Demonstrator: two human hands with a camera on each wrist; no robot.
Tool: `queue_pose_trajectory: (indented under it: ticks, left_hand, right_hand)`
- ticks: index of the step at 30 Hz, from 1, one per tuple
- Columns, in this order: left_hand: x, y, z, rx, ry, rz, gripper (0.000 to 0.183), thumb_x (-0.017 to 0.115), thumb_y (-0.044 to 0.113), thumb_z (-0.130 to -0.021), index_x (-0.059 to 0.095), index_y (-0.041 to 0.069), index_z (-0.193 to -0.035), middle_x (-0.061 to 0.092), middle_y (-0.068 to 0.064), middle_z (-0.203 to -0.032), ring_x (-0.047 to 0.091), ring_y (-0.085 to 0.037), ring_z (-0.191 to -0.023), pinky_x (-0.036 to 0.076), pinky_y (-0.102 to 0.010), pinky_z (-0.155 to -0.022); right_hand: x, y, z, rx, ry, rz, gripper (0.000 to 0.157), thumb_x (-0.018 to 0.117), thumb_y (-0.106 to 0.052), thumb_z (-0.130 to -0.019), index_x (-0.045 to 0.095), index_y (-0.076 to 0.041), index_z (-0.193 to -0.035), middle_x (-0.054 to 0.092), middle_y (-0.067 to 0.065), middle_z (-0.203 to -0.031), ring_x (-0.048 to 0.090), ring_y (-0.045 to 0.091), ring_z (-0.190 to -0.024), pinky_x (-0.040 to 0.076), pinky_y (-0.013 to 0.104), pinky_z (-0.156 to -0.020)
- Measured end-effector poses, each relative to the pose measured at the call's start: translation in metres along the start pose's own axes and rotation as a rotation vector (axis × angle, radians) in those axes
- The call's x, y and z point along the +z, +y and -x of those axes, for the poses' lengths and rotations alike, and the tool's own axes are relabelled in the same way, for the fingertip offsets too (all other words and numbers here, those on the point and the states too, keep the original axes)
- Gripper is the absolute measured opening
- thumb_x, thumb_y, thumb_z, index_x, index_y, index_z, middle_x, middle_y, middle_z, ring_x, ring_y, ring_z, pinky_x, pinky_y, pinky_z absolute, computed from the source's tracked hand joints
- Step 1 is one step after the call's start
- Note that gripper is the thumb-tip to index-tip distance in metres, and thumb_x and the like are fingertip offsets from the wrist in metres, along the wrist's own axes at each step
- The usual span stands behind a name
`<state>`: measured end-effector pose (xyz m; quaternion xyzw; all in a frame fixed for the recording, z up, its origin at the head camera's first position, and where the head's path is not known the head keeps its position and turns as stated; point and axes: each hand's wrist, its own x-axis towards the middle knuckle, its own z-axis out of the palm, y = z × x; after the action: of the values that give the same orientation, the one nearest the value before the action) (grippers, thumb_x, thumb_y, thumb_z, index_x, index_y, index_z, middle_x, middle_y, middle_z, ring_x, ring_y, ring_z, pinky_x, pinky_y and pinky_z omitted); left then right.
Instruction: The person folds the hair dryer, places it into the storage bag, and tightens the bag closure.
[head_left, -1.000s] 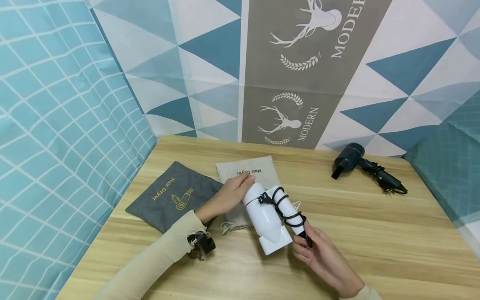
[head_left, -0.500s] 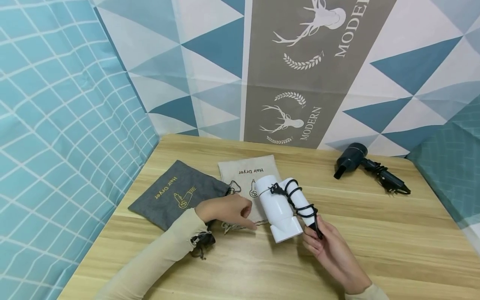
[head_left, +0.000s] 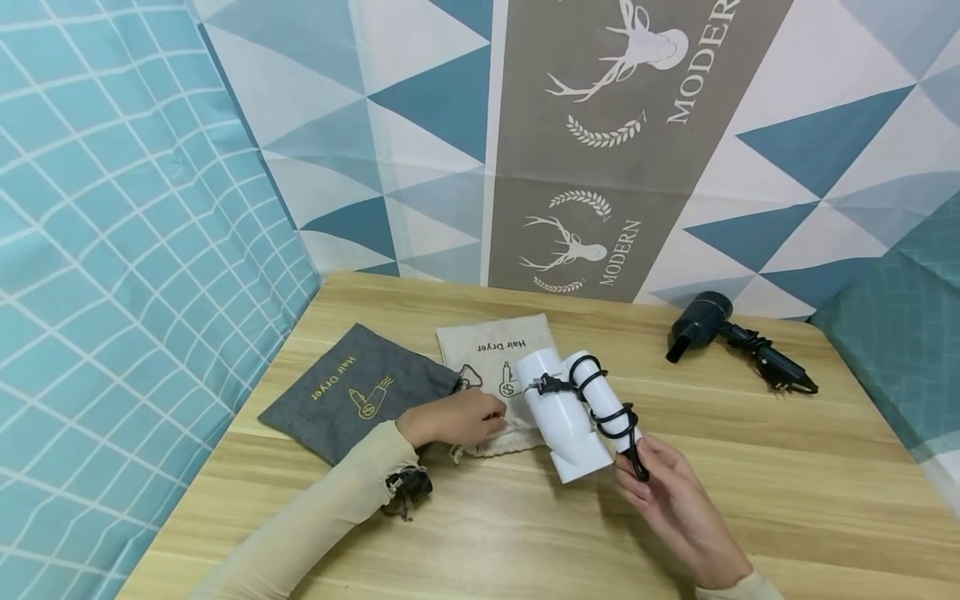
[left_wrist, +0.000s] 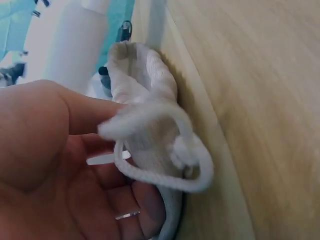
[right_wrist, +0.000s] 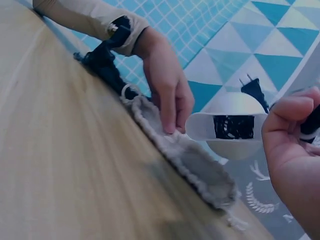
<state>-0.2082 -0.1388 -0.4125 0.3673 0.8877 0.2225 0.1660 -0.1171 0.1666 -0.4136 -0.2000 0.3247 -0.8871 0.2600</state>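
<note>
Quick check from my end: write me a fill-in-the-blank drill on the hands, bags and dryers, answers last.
1. The right hand holds the white hair dryer by its cord-wrapped ____.
2. The beige bag, pinched at its rim by the left hand, reads "Hair ____".
3. In the head view, the dark gray bag lies to the ____ of the beige bag.
4. There, the black hair dryer lies near the back ____ corner of the table.

Missing words: handle; Dryer; left; right.

Cannot see the tabletop's [head_left: 795, 475] cropped near edge or beige pouch [head_left: 487, 354] portions behind the left hand [head_left: 457, 418] and white hair dryer [head_left: 564, 421], nor trace the tiny cord tangle [head_left: 748, 341] near the far right corner.
</note>
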Motion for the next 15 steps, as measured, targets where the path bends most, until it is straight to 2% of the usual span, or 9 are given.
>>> queue_pose_trajectory:
  ticks: [5, 9, 12, 15]
  left_hand:
    - [-0.001, -0.008, -0.005, 0.0, 0.129, 0.024, 0.025, 0.045, 0.023, -0.095, 0.056, 0.012, -0.074, 0.047, 0.006, -0.057, 0.043, -0.005, -0.046, 0.037, -0.02, -0.046]
    - [-0.003, -0.012, -0.008, 0.068, 0.294, -0.013, 0.012, 0.043, 0.012, -0.094, 0.052, 0.011, -0.101, 0.052, 0.005, -0.064, 0.046, -0.004, -0.051, 0.039, -0.019, -0.049]
    - [-0.006, -0.012, -0.009, 0.137, 0.376, -0.078, 0.028, 0.04, -0.001, -0.089, 0.045, 0.014, -0.113, 0.057, 0.001, -0.077, 0.051, -0.007, -0.064, 0.042, -0.02, -0.058]
    - [-0.009, -0.013, -0.008, 0.162, 0.399, -0.124, 0.035, 0.04, -0.008, -0.084, 0.051, 0.012, -0.11, 0.059, -0.002, -0.091, 0.055, -0.01, -0.08, 0.045, -0.022, -0.069]
  right_hand:
    - [0.006, -0.01, 0.005, -0.016, -0.038, 0.03, 0.044, 0.005, -0.007, -0.098, 0.02, 0.005, -0.138, 0.044, 0.006, -0.091, 0.029, 0.013, -0.061, 0.023, 0.023, -0.057]
    - [0.009, -0.015, 0.008, -0.006, -0.048, 0.057, 0.045, 0.004, -0.007, -0.098, 0.022, 0.006, -0.136, 0.046, 0.007, -0.091, 0.029, 0.014, -0.06, 0.022, 0.025, -0.055]
    - [0.009, -0.015, 0.009, 0.004, -0.046, 0.065, 0.045, 0.004, -0.007, -0.098, 0.025, 0.007, -0.135, 0.048, 0.007, -0.091, 0.03, 0.013, -0.06, 0.022, 0.025, -0.055]
    - [0.007, -0.015, 0.008, 0.008, -0.048, 0.067, 0.045, 0.004, -0.007, -0.098, 0.023, 0.006, -0.136, 0.047, 0.007, -0.091, 0.029, 0.014, -0.06, 0.022, 0.025, -0.054]
